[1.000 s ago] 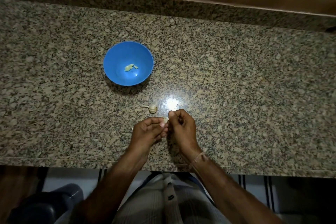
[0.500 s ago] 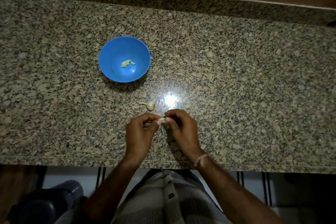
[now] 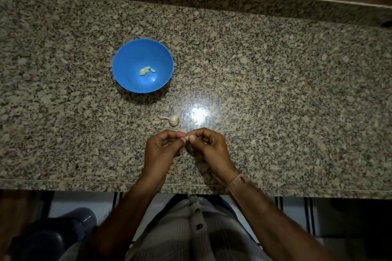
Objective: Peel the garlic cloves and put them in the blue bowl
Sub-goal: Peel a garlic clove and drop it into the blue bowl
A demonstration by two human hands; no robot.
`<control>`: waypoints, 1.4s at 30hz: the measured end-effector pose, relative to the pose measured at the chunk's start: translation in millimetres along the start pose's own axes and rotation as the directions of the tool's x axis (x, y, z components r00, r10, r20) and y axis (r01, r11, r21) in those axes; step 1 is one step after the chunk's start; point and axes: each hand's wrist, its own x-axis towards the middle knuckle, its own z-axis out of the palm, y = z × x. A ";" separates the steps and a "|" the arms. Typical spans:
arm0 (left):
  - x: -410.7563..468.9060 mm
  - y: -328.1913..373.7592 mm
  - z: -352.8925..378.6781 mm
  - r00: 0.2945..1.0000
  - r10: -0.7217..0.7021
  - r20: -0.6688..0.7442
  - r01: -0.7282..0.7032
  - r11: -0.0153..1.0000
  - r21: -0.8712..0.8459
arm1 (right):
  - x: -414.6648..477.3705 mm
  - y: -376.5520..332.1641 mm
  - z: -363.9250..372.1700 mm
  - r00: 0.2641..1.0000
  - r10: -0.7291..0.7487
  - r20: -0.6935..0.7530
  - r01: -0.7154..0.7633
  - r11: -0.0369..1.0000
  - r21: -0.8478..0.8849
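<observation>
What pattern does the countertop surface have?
The countertop has a speckled granite pattern of beige, grey and black flecks, seen in the head view.

Home kitchen, speckled granite counter (image 3: pixel 275 91), blue bowl (image 3: pixel 127 63), garlic bulb (image 3: pixel 173 120)

Peeled cloves (image 3: pixel 146 71) in blue bowl (image 3: pixel 127 59)

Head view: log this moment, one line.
left hand, right hand: pinch garlic clove; blue bowl: peeled cloves inside; garlic bulb: on countertop
</observation>
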 end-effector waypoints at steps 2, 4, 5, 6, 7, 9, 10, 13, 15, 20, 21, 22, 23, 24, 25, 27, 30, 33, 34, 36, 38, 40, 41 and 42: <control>0.6 0.3 -0.1 1.000 0.018 -0.023 -0.017 0.999 0.034 | 1.2 0.7 -2.4 0.999 -0.042 0.017 0.043 0.995 -0.093; 1.3 1.2 0.6 0.999 0.027 -0.047 -0.024 0.997 0.070 | 4.1 2.4 -3.5 0.996 -0.080 0.037 0.086 0.976 -0.202; 1.5 1.0 1.2 0.998 0.037 -0.056 -0.031 0.994 0.106 | 5.7 3.5 -3.5 0.997 -0.074 0.020 0.077 0.975 -0.210; 1.7 0.9 1.7 0.996 0.056 -0.065 -0.045 0.986 0.159 | 7.3 3.9 -3.0 0.998 -0.055 -0.014 0.051 0.980 -0.193; 2.5 0.0 1.8 0.994 0.080 -0.073 -0.063 0.974 0.218 | 8.9 4.1 -2.7 0.998 -0.036 -0.048 0.027 0.985 -0.173; 3.4 -1.8 1.1 0.986 0.144 -0.083 -0.110 0.939 0.325 | 11.5 4.9 -2.6 0.995 -0.013 -0.101 -0.004 0.986 -0.168; 3.4 -2.3 0.5 0.980 0.184 -0.079 -0.142 0.916 0.375 | 13.0 6.0 -3.1 0.994 -0.011 -0.111 -0.010 0.982 -0.186; 6.4 -5.8 -1.7 0.955 0.293 -0.048 -0.229 0.829 0.509 | 15.0 10.3 -5.8 0.994 -0.010 -0.113 -0.018 0.970 -0.243; 8.1 -5.9 -3.2 0.941 0.335 -0.040 -0.248 0.767 0.592 | 14.1 11.2 -6.8 0.993 -0.018 -0.115 -0.012 0.967 -0.255; 1.9 1.3 -8.8 0.890 0.456 -0.017 -0.313 0.636 0.705 | 12.5 4.5 -4.0 0.994 -0.043 -0.101 0.014 0.964 -0.267; -0.2 3.0 -10.5 0.884 0.468 -0.010 -0.333 0.643 0.690 | 11.7 3.0 -2.7 0.995 -0.054 -0.086 0.029 0.961 -0.274; -2.0 5.3 -12.2 0.882 0.472 0.002 -0.351 0.652 0.672 | 10.9 1.6 -0.3 0.996 -0.062 -0.062 0.043 0.961 -0.275; -3.0 6.3 -14.3 0.880 0.474 0.027 -0.372 0.651 0.662 | 10.5 1.0 2.8 0.997 -0.064 -0.041 0.051 0.960 -0.274; -4.1 7.2 -15.4 0.873 0.484 0.062 -0.398 0.634 0.663 | 10.3 0.9 6.4 0.998 -0.062 -0.022 0.054 0.962 -0.269; -4.7 7.0 -16.1 0.863 0.497 0.092 -0.424 0.612 0.668 | 11.2 1.8 9.6 0.998 -0.059 -0.001 0.057 0.963 -0.265; -6.2 4.7 -19.0 0.851 0.514 0.107 -0.438 0.582 0.685 | 13.3 3.5 17.3 0.998 -0.040 0.042 0.050 0.966 -0.252; -3.9 1.6 -31.5 0.854 0.520 0.011 -0.373 0.598 0.709 | 16.0 3.3 20.9 0.998 -0.055 0.042 0.065 0.952 -0.300; 13.2 -3.7 -51.4 0.853 0.512 -0.101 -0.276 0.607 0.745 | 16.7 2.8 6.9 0.975 -0.222 -0.010 0.183 0.827 -0.532; 20.3 -6.0 -56.9 0.854 0.507 -0.115 -0.248 0.591 0.768 | 15.8 4.1 -0.8 0.962 -0.272 0.000 0.216 0.764 -0.608; 29.4 -9.4 -62.4 0.856 0.506 -0.101 -0.218 0.533 0.817 | 12.3 7.6 -15.6 0.951 -0.305 0.042 0.241 0.652 -0.719; 29.1 -11.6 -60.6 0.851 0.520 -0.076 -0.214 0.475 0.854 | 6.8 11.1 -25.0 0.954 -0.282 0.098 0.249 0.569 -0.784; 21.1 -11.7 -52.1 0.839 0.540 -0.066 -0.235 0.468 0.852 | 1.1 17.5 -26.4 0.953 -0.260 0.153 0.268 0.498 -0.824; 16.5 -12.2 -45.8 0.837 0.546 -0.048 -0.262 0.476 0.840 | -1.3 21.7 -23.6 0.946 -0.275 0.174 0.289 0.463 -0.838; 13.1 -13.4 -38.7 0.838 0.545 -0.020 -0.293 0.480 0.827 | -3.5 25.1 -18.9 0.931 -0.307 0.198 0.319 0.419 -0.850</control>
